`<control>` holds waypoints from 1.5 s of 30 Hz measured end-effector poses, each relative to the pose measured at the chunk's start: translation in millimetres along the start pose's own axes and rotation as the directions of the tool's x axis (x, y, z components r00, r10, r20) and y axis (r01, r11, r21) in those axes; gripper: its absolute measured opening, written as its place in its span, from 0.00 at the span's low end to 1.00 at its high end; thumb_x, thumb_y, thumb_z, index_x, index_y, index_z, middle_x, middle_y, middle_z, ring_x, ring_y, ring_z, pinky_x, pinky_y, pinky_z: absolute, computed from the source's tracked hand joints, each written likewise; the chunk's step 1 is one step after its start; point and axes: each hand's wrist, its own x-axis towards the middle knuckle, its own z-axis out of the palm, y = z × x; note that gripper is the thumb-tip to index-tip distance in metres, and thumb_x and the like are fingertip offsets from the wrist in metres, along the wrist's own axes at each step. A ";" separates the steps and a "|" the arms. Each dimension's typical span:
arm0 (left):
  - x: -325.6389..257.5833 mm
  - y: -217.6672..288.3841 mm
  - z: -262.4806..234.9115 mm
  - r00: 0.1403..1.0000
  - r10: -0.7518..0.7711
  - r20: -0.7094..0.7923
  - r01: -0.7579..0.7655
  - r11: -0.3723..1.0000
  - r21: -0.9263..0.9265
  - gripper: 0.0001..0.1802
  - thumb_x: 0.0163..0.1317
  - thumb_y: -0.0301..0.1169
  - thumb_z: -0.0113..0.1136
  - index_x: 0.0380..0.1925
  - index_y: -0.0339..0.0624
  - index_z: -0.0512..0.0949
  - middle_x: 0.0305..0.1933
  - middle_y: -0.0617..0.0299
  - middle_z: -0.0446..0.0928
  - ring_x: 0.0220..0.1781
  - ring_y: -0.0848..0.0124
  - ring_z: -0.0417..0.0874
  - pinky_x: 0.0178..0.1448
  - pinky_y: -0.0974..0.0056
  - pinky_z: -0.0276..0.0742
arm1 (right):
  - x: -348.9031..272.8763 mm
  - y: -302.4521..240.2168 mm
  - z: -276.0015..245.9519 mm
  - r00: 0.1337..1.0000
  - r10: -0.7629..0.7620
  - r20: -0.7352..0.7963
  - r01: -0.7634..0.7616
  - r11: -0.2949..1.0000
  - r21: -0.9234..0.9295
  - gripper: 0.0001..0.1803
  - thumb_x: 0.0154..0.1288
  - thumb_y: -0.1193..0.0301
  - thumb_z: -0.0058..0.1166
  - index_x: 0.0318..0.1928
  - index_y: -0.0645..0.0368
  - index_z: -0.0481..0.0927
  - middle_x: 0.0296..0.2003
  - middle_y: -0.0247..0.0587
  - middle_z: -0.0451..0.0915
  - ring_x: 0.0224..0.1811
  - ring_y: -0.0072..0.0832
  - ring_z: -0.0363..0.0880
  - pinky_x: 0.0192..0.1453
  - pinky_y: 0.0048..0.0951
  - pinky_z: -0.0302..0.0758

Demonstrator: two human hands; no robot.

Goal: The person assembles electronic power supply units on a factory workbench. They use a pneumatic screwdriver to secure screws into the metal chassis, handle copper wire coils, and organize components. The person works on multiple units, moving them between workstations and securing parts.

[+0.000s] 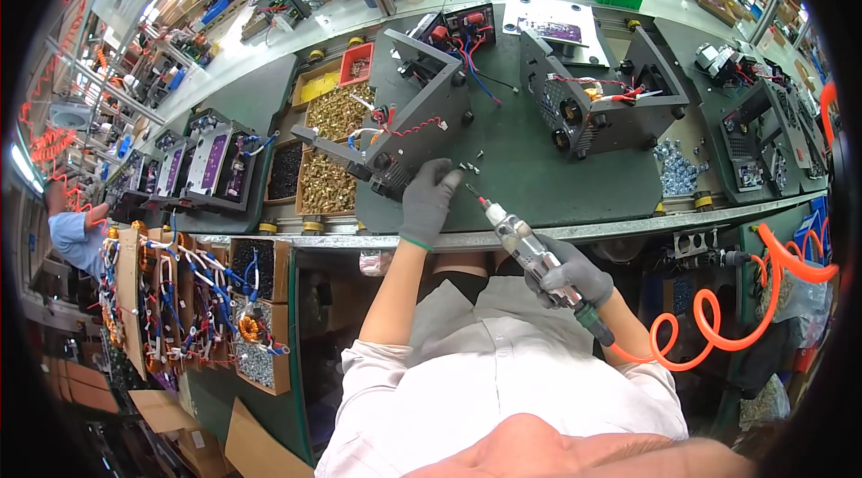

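Screwdriver (530,249), pneumatic, silver body, slants across near edge of green bench (557,173), red-collared bit up-left toward small loose screws (470,166). Right hand (570,276), grey glove, clamped round its rear grip; orange coiled hose (718,316) trails right. Left hand (429,191), grey glove, forearm straight out, fingers curled at near corner of open grey metal chassis (409,119); whether pinching screw, cannot tell. Hands apart, bit tip between them.

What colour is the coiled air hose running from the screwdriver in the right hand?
Bright orange: the coiled hose shows best in the head view, trailing from the pneumatic screwdriver.
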 end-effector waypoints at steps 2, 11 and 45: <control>3.5 11.8 5.4 0.994 0.086 0.067 -0.106 0.906 0.409 0.17 0.66 0.42 0.58 0.49 0.44 0.78 0.41 0.53 0.80 0.42 0.58 0.84 0.43 0.54 0.79 | 6.4 -1.5 0.6 1.000 0.011 0.012 -0.011 1.000 -0.021 0.41 0.40 0.66 0.61 0.59 0.62 0.66 0.28 0.40 0.76 0.20 0.24 0.77 0.21 0.24 0.74; 32.7 17.5 18.1 0.960 -0.048 0.276 -0.137 0.781 0.610 0.15 0.66 0.43 0.56 0.45 0.47 0.78 0.47 0.53 0.81 0.49 0.53 0.83 0.49 0.49 0.77 | -5.4 3.2 -0.4 0.999 -0.002 -0.046 0.003 0.999 0.032 0.43 0.39 0.64 0.64 0.60 0.60 0.66 0.28 0.40 0.77 0.19 0.23 0.77 0.20 0.23 0.74; -24.1 24.3 -14.7 0.828 -0.042 0.560 0.547 -0.162 -0.821 0.11 0.73 0.37 0.54 0.44 0.41 0.77 0.30 0.66 0.71 0.27 0.77 0.68 0.24 0.74 0.63 | 12.1 -3.7 18.6 0.995 -0.057 0.077 0.058 0.998 -0.016 0.51 0.37 0.60 0.67 0.64 0.67 0.64 0.35 0.36 0.71 0.27 0.19 0.73 0.27 0.21 0.74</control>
